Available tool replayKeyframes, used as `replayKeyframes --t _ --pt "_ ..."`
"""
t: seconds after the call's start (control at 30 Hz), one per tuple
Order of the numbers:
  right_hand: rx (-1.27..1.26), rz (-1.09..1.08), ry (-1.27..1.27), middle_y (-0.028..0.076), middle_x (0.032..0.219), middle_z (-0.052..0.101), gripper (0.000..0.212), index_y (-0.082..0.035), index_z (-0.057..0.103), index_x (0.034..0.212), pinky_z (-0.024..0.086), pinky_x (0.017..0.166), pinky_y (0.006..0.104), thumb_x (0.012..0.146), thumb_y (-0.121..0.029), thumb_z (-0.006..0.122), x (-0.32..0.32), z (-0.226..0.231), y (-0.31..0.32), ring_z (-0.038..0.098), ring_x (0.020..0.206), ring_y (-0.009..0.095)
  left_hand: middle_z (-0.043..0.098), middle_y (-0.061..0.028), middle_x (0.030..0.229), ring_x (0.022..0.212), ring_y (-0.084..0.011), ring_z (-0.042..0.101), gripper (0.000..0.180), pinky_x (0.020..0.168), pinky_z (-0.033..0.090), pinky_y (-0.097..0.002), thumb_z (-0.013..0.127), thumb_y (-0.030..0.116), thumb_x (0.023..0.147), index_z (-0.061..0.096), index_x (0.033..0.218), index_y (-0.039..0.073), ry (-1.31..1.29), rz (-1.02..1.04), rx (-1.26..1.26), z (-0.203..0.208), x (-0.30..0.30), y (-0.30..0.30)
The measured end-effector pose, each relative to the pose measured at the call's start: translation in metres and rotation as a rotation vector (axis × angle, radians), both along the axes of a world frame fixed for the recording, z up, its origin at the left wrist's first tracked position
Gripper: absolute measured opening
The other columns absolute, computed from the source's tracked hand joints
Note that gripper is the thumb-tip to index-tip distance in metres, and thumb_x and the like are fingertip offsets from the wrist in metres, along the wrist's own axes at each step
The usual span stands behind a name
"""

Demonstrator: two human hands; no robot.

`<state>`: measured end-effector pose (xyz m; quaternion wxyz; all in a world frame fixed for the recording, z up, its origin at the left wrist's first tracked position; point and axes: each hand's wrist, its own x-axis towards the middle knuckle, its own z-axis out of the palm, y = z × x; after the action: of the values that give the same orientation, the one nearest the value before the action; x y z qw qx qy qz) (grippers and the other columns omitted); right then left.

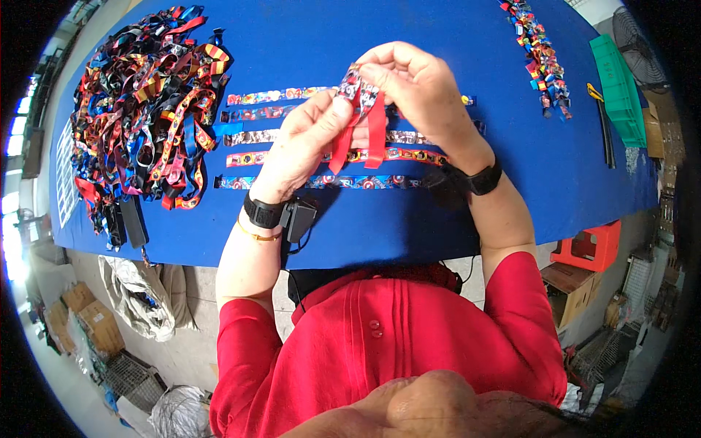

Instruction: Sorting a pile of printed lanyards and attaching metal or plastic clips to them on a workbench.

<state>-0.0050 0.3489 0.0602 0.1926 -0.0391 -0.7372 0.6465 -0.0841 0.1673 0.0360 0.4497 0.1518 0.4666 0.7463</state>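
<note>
We held a red printed strap (376,131) between both hands, above the middle of the blue bench (431,233). Our left grip (315,133) was closed on it, the thumb laid over the folded part and the fingers beneath. Our right grip (415,82) was narrow, thumb and forefinger pinching the strap's upper end. Two plain red lengths hung below the fold, near the left fingers.

Under our hands, five printed strips (248,159) lay in rows running side to side, well apart from the big tangled heap of straps (150,109) on the bench's left. A long bundle of similar straps (542,62) lay at the far right, near a green crate (619,95). We wore a dark band on each wrist, with a small grey box (299,219) beside the left one. A red plastic stool (590,244) stood beyond the bench's near right edge.
</note>
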Motion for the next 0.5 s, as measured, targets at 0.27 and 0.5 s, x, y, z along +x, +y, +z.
replayKeyframes --t 0.27,0.5 --pt "0.041 -0.027 0.016 0.007 0.097 0.073 0.016 0.003 0.068 0.105 0.054 0.078 0.0216 0.097 -0.010 0.067 -0.0009 0.0001 0.0075 0.067 0.089 0.008 0.073 -0.0171 0.111 0.103 -0.0227 0.071 0.027 0.093 0.056 -0.0325 0.066 0.007 0.096 0.063 0.121 -0.003 0.139 -0.395 -0.070 -0.0064 -0.0007 0.0012" --pt "0.014 -0.042 -0.013 0.006 0.097 0.073 0.016 0.002 0.068 0.106 0.054 0.078 0.0218 0.097 -0.012 0.066 0.0000 0.0057 0.0085 0.067 0.088 0.008 0.076 -0.0087 0.106 0.088 -0.0083 0.071 0.032 0.056 0.047 -0.0157 0.073 0.005 0.090 0.065 0.122 0.004 0.157 -0.443 -0.141 -0.0040 -0.0002 -0.0010"
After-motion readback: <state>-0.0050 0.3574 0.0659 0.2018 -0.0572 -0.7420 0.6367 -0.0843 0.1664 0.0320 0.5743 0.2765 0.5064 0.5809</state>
